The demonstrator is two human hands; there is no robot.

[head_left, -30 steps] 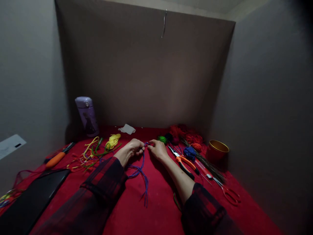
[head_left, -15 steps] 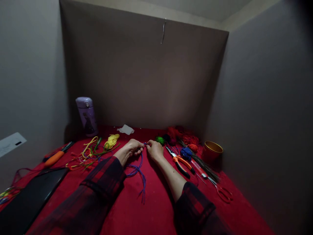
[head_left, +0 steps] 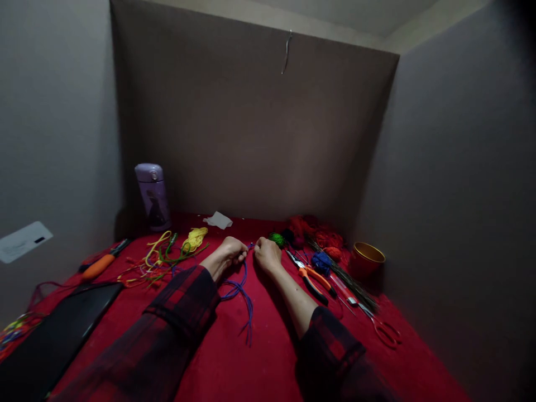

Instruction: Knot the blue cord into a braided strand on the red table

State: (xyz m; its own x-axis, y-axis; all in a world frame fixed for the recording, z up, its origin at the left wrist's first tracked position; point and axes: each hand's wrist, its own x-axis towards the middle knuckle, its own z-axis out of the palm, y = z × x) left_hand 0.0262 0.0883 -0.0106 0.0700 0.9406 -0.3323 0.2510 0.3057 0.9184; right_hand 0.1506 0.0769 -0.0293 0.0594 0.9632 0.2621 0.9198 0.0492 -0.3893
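Observation:
Purple cord (head_left: 237, 286) hangs from between my hands, its loops and loose ends lying on the red cloth (head_left: 251, 368). My left hand (head_left: 231, 251) is closed in a pinch on this cord, near a small purple knot or bundle. Just to the right, my right hand (head_left: 268, 254) is closed too, its fingertips at the other side of the same spot. The fingertips are small and dim, and the exact shape of the knot cannot be made out.
On the right lie orange-handled pliers (head_left: 314, 280), a blue yarn ball (head_left: 321, 262), scissors (head_left: 386, 331) and a red cup (head_left: 363, 265). On the left are yellow yarn (head_left: 195, 240), a purple bottle (head_left: 154, 198), an orange-handled tool (head_left: 98, 267) and a black flat slab (head_left: 62, 335).
My hands have moved slightly apart at the fingertips, with a bit of purple cord showing between them. The whole view has shifted a little.

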